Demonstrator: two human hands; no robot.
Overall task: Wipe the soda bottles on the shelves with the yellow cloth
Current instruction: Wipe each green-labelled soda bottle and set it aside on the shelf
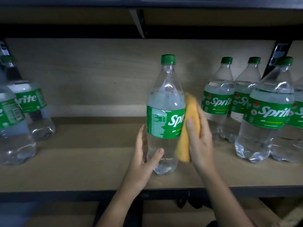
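Against the bottle (165, 118), right hand (199, 138) presses cloth (190, 128).

bottle (165, 102) on shelf (82, 169), cloth (188, 126) right

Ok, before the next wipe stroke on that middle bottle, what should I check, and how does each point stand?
1. Left hand steadies the middle bottle low down: ok, thumb and fingers around its base.
2. Right hand holds the yellow cloth: ok.
3. Cloth touches the bottle: ok, pressed on its right side at the label.
4. Bottle upright, green cap on: ok.
5. Gap to the right-hand bottles: ok, apart.
6. Bottle's back side wiped: cannot tell.
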